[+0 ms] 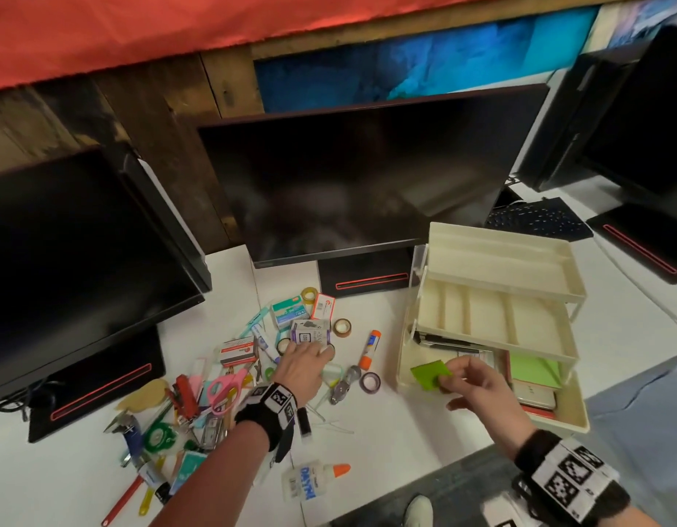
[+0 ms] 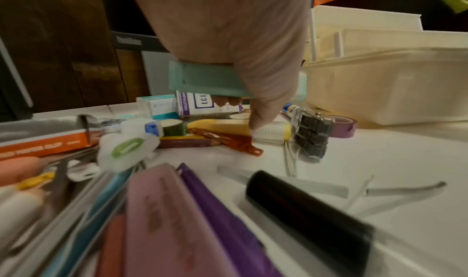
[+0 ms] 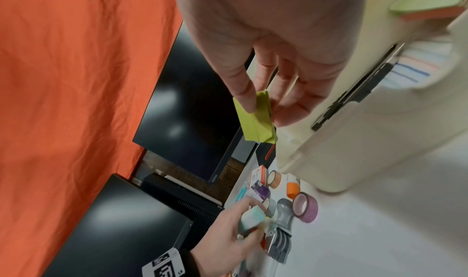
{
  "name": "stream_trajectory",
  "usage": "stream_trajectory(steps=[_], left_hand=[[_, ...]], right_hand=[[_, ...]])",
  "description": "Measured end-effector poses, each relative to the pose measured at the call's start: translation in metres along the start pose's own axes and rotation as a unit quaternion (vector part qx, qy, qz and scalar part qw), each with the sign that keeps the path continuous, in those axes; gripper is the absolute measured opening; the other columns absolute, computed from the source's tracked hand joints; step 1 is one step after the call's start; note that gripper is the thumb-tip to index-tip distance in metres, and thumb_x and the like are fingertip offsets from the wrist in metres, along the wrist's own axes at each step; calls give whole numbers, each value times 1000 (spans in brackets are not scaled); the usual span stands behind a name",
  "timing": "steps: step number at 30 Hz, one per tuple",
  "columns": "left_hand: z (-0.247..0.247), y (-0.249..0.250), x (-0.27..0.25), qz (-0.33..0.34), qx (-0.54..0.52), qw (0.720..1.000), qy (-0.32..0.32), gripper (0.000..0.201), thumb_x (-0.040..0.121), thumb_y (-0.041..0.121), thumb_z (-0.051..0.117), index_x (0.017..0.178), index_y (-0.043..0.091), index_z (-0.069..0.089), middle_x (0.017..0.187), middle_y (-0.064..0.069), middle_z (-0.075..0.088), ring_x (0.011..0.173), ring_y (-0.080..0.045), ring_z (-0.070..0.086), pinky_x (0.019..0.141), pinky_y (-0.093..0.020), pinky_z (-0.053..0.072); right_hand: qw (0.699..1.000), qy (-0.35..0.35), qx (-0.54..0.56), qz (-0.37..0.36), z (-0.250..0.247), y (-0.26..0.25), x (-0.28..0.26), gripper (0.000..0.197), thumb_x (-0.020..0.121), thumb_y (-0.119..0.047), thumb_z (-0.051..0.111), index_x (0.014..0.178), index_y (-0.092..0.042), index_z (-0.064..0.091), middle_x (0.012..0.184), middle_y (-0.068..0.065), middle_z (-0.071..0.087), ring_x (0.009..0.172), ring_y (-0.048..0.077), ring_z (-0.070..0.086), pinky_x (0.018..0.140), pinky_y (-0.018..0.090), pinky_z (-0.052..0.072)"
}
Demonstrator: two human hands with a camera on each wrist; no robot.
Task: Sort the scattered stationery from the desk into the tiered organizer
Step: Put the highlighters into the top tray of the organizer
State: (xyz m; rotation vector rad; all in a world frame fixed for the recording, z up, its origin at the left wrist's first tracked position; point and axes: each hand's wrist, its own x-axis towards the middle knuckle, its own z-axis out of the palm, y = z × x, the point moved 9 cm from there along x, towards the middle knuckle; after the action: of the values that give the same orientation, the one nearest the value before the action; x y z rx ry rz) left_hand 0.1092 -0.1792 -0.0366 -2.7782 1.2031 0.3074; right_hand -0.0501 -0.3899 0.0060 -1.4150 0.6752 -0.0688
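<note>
Mid-sort at a white desk (image 1: 405,431): right hand (image 1: 477,382) pinching a green pad of sticky notes (image 1: 430,372) between thumb and fingertips, held just over the front left corner of the cream organizer (image 1: 500,298), at the open bottom tier, where more green paper and notebooks already lie. Left hand (image 1: 302,368) down in the pile of stationery (image 1: 223,374) toward the desk's left side, fingers curled round a pale teal eraser-like block (image 2: 207,81) (exact item hard to tell), just above a purple-and-white box (image 2: 202,105). Upper two tiers bare. Step in hand, by the look of it: delivering the pad. Next: lowering it onto the bottom tier beside the other paper, parting the fingers, then bringing the teal block across.
</note>
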Motion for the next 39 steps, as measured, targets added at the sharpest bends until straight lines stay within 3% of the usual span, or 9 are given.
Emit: stream_trajectory(steps=[6, 12, 15, 18, 21, 23, 26, 32, 39], left_hand=[[7, 2, 7, 11, 3, 999, -35, 46, 85, 8, 52, 128, 25, 45, 125, -1, 50, 121, -20, 46, 105, -36, 28], [-12, 1, 4, -11, -71, 997, 8, 44, 88, 8, 53, 127, 30, 47, 122, 7, 48, 113, -12, 48, 101, -27, 33], [-28, -4, -3, -55, -108, 991, 48, 46, 90, 14, 53, 133, 25, 42, 131, 6, 44, 115, -14, 47, 100, -26, 36], [-48, -2, -5, -93, -144, 982, 81, 51, 89, 18, 56, 137, 23, 39, 138, 1, 43, 120, -20, 45, 102, -33, 38], [-66, 10, -2, -90, -163, 976, 113, 48, 83, 15, 65, 128, 18, 48, 126, -4, 54, 109, -25, 52, 93, -38, 45], [-76, 17, -1, -94, -181, 970, 130, 47, 81, 13, 67, 125, 16, 50, 120, -4, 55, 102, -24, 54, 89, -37, 46], [-90, 28, 0, -97, -195, 964, 151, 45, 82, 10, 65, 124, 17, 49, 118, -2, 53, 100, -21, 52, 87, -34, 44], [-95, 46, 1, -77, -213, 962, 155, 41, 84, 14, 64, 121, 20, 48, 114, 1, 53, 95, -17, 52, 81, -29, 44], [-107, 71, 5, -68, -241, 955, 161, 33, 86, 22, 65, 114, 16, 51, 111, 3, 43, 90, -11, 51, 76, -25, 47]], right_hand=[[972, 134, -137, -137, -53, -28, -7, 16, 81, 1, 66, 78, -10, 56, 86, 8, 61, 69, 19, 55, 58, 29, 50], [807, 160, -529, -209, -94, -39, -10, 27, 73, -1, 71, 85, -14, 51, 80, 0, 50, 54, 18, 48, 42, 31, 42], [692, 84, -687, -207, -86, -30, -2, 67, 39, 6, 83, 87, -15, 42, 70, 4, 53, 42, 16, 45, 30, 19, 25], [638, 56, -748, -171, -89, -21, 12, 81, 16, 3, 88, 89, -9, 54, 69, 9, 60, 42, 18, 55, 30, 25, 41], [599, 5, -791, -129, -81, -18, 16, 41, 48, -4, 88, 85, -5, 69, 92, 13, 60, 64, 23, 64, 49, 33, 56], [597, -19, -796, -98, -81, -8, 20, 24, 87, -8, 59, 110, -4, 63, 123, 12, 48, 101, 25, 59, 83, 35, 55], [617, -31, -783, -75, -82, 1, 24, 29, 96, -13, 44, 121, -6, 56, 133, 9, 42, 117, 22, 48, 101, 34, 44], [694, 8, -720, -27, -100, 14, 32, 46, 98, -36, 24, 132, -12, 43, 136, 8, 45, 129, 24, 40, 113, 36, 26], [769, -12, -639, 25, -114, 30, 46, 114, 62, -81, -19, 136, -14, 36, 139, 8, 41, 133, 23, 34, 115, 39, 25]])
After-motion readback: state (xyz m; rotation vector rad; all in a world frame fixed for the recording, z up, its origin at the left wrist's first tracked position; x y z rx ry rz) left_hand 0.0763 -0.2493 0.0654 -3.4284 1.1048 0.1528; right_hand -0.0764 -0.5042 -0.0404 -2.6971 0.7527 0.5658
